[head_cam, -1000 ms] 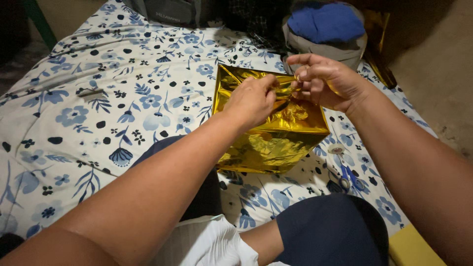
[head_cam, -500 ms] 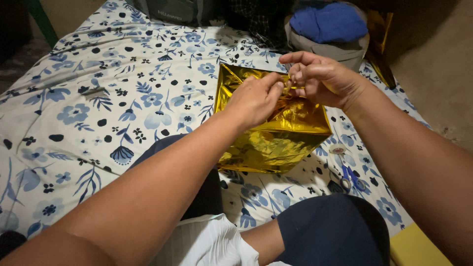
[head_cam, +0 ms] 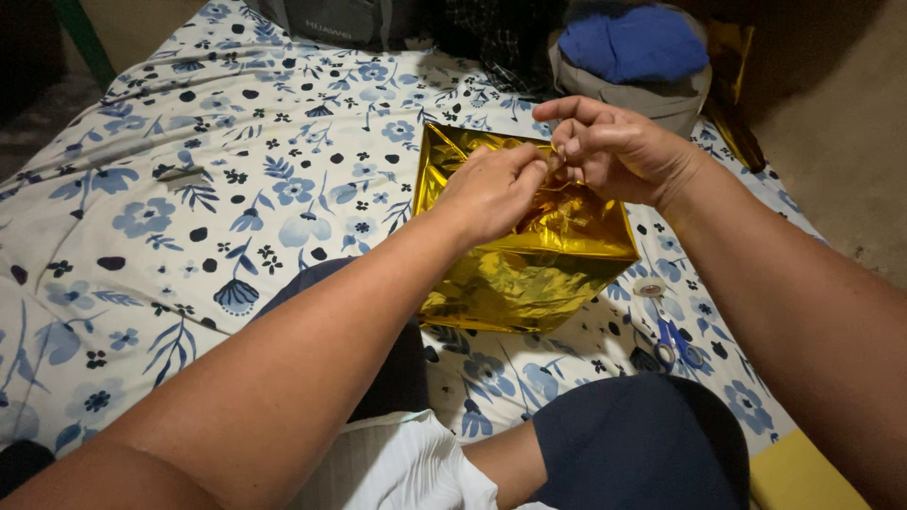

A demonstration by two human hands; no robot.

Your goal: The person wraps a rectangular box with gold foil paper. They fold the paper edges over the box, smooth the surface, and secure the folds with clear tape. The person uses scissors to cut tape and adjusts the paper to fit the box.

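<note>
Both hands have edged slightly closer together; the left hand (head_cam: 491, 194) and right hand (head_cam: 619, 151) each pinch, in a narrow grip, the gold foil-wrapped box (head_cam: 529, 255) on the floral bed sheet (head_cam: 189, 189).

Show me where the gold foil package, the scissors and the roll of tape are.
gold foil package (head_cam: 529, 269), head view, on its creased front face.
scissors (head_cam: 676, 342), head view, on the blue handles.
roll of tape (head_cam: 649, 286), head view, on its ring.

Foil-wrapped box (head_cam: 529, 264) sits on bedsheet (head_cam: 189, 189) in front of you, your hands (head_cam: 491, 194) (head_cam: 619, 151) meeting on top. Scissors (head_cam: 675, 340), tape roll (head_cam: 649, 286) just right of box. Bag (head_cam: 633, 57) behind.
</note>
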